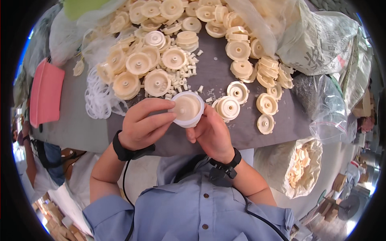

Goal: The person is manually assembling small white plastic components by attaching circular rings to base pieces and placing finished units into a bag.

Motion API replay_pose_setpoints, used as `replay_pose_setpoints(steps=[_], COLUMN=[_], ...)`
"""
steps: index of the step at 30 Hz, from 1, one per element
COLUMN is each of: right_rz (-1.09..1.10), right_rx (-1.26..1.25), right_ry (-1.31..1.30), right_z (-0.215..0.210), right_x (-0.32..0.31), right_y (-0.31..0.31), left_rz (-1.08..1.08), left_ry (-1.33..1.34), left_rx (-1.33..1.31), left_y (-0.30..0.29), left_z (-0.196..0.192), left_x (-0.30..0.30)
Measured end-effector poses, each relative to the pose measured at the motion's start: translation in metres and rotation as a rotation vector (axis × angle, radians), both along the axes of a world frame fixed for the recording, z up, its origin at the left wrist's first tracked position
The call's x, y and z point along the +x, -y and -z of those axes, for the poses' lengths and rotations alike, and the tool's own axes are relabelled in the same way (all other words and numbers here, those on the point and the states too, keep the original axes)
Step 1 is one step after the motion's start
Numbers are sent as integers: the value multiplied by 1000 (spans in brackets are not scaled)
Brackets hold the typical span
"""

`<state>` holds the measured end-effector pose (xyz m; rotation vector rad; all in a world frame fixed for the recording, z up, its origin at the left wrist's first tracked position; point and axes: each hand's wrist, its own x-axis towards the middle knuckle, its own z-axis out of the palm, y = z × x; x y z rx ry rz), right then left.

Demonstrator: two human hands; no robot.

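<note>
Grey worktop (245, 136) runs across the workspace, its near edge curving just ahead of the person's blue shirt (189, 209). Over that edge, both hands hold a cream round part (187, 108) between them, its open, dished face turned upward. Fingertips of the left hand (146, 120) press at its left rim, while the right hand (213, 132) grasps it from the right and below. A whitish ring (202, 106) goes around its rim. Lower right, beside the worktop, an open sack (315, 164) contains more cream pieces.

Just beyond the held part, to its right, sits a small group of cream discs (228, 108); a loose pile of white rings (96, 110) lies to the left of the left hand. Farther on, little cream pegs (183, 74) are scattered next to a large heap of dished parts (138, 63), several with a central stub. Another straggling row of wheels (237, 51) stretches away on the right. Outside these stand a pink bin (49, 94) at the left and, at the far right, a whitish woven bag (317, 44).
</note>
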<state>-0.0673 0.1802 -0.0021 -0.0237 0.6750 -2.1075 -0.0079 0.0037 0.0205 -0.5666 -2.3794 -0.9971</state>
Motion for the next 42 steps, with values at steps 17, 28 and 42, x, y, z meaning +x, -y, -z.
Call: replay_pose_setpoints(steps=[17, 28, 42], right_rz=[86, -29, -118], right_rx=[216, -21, 151], right_ry=[-522, -337, -204], right_z=[14, 7, 2], right_x=[10, 22, 28], right_y=[17, 15, 22], left_rz=[18, 181, 241], left_ry=[600, 874, 987], left_rx=[1029, 1470, 1324], left_y=[14, 11, 11], left_z=[27, 15, 36], left_x=[-3, 3, 14])
